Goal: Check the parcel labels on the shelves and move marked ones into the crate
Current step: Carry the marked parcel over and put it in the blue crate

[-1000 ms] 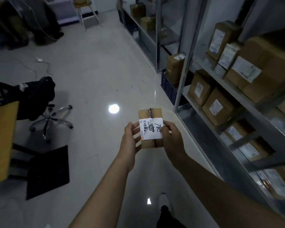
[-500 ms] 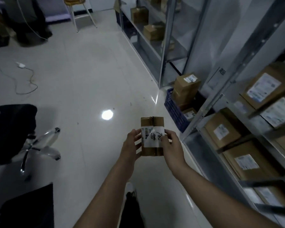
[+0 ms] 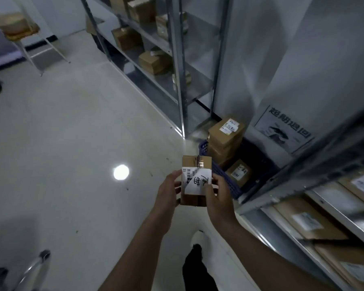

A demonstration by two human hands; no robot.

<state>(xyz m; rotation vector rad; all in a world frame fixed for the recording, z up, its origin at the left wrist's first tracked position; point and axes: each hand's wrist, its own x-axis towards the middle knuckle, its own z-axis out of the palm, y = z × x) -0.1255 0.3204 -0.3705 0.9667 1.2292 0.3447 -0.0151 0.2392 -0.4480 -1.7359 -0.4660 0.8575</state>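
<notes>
A small brown parcel (image 3: 195,164) with a white label bearing black handwriting is held in front of me above the floor. My left hand (image 3: 168,192) grips its left side and my right hand (image 3: 218,196) grips its right side, thumb on the label. Just beyond it, on the floor beside the shelf post, stands a blue crate (image 3: 225,177). Inside the crate are a stack of labelled brown boxes (image 3: 225,135) and a smaller labelled box (image 3: 239,172).
Metal shelves with labelled parcels (image 3: 309,221) run along my right. A second shelf unit (image 3: 156,59) with boxes stands further back. A poster (image 3: 284,129) hangs on the wall. A stool (image 3: 19,30) is at far left, a chair base (image 3: 38,263) at bottom left.
I have walked forward with the parcel in both hands. The blue crate has come closer and now sits just past the parcel. The office chair has slid out of view to the left.
</notes>
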